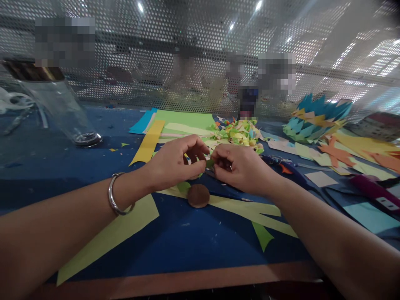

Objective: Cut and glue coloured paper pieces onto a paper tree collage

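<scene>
A small green paper piece (pixel 209 163) is between my two hands, above the blue table. My right hand (pixel 242 168) pinches it from the right, thumb against curled fingers. At its left edge is my left hand (pixel 176 162), with thumb and curled fingers on it and the index finger arched above; the exact contact is partly hidden. Just below lies a round brown disc (pixel 198 196), touching pale yellow-green paper strips (pixel 243 208). A green paper scrap (pixel 263 236) lies nearer me. Under my left forearm is a larger pale green sheet (pixel 125 233).
Behind my hands are stacked green sheets (pixel 187 118), a yellow strip (pixel 149 141) and a heap of paper curls (pixel 242 133). A glass jar (pixel 59 106) stands left. Rightward are a layered paper crown (pixel 315 118), orange strips (pixel 336 154) and a purple tool (pixel 375 191). A perforated screen (pixel 200 79) rises behind.
</scene>
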Demonstrator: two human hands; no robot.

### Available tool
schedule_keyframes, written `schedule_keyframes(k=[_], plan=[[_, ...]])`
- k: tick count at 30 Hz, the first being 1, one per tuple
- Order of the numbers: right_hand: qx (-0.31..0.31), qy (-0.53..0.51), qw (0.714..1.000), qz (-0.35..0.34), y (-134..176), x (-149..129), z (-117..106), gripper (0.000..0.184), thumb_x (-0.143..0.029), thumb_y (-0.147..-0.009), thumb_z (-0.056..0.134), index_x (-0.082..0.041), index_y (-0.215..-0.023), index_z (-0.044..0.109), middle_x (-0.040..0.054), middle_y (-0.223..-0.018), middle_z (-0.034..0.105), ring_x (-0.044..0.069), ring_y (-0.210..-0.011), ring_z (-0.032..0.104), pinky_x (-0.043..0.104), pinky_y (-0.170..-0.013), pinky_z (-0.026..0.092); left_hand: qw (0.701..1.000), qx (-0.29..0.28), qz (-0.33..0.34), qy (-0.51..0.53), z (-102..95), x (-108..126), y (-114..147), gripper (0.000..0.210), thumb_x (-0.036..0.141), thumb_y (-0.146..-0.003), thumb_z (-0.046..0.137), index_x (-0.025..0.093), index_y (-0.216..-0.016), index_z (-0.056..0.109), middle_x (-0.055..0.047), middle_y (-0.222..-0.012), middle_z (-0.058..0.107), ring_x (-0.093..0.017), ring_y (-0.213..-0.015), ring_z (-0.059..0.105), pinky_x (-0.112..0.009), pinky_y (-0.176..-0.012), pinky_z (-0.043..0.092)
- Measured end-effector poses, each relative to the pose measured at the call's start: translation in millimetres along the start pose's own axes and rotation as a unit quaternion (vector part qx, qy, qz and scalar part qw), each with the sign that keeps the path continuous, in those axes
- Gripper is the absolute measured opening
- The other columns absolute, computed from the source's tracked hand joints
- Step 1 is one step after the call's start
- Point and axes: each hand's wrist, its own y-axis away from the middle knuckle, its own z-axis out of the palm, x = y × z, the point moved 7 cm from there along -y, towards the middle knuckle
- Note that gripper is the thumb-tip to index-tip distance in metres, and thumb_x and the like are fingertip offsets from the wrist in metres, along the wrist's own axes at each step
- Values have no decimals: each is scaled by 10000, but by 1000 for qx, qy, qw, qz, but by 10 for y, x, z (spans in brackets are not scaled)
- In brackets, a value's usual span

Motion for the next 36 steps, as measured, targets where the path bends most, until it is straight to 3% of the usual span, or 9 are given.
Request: schedule_keyframes(k=[3,8,12,16,19,22,30,36], plan=[[-6,7,1000,-4,7,-10,25,81,-152,-762,601,-182,-725,535,-33,-669,520,104,-601,450,250,-564,298,999,-5,-15,30,36,-30,-2,184,190,-796,672,175,-979,658,-12,-816,689,-130,-709,624,-232,-618,468],[-9,-2,1000,-6,6,41,15,49,-140,-763,608,-180,-750,582,-25,-692,555,109,-619,483,249,-575,319,975,-59,-115,179,138,-173,-2,103,160,-771,717,162,-870,688,5,-696,678,-114,-622,604,-245,-619,480],[53,13,998,-8,20,82,-104,28,-170,-810,625,-178,-788,608,-7,-726,585,123,-643,518,256,-585,343,941,-12,-174,290,112,-250,6,93,165,-767,753,172,-770,660,11,-634,661,-114,-575,616,-251,-595,481],[81,43,993,-72,55,-65,-130,37,-174,-867,615,-167,-902,626,15,-825,599,122,-666,533,259,-621,380,902,31,-207,378,96,-325,17,202,256,-781,794,178,-720,618,-33,-723,711,-156,-689,685,-263,-615,524],[75,69,989,-104,71,-175,-91,107,-169,-902,592,-166,-1000,634,41,-927,627,125,-676,534,267,-631,395,886,38,-223,405,109,-371,30,218,293,-797,795,183,-729,620,-49,-793,733,-179,-802,716,-267,-670,555],[73,99,985,-118,79,-221,-69,133,-178,-938,553,-168,-1044,631,67,-985,643,136,-679,531,278,-629,401,872,23,-234,430,163,-359,50,235,318,-801,801,183,-749,616,-48,-855,745,-160,-768,708,-269,-676,558],[95,102,981,-132,98,-223,-99,140,-234,-985,533,-157,-942,642,81,-936,633,159,-716,552,290,-638,419,834,30,-269,481,278,-248,105,184,186,-829,770,176,-760,600,-1,-737,711,-107,-700,694,-238,-741,551],[101,34,987,-122,80,-203,-97,77,-199,-962,566,-180,-905,614,48,-874,602,156,-746,547,281,-651,417,853,42,-243,460,219,-230,87,114,170,-833,747,166,-944,722,-26,-842,739,-121,-715,705,-249,-718,561]])
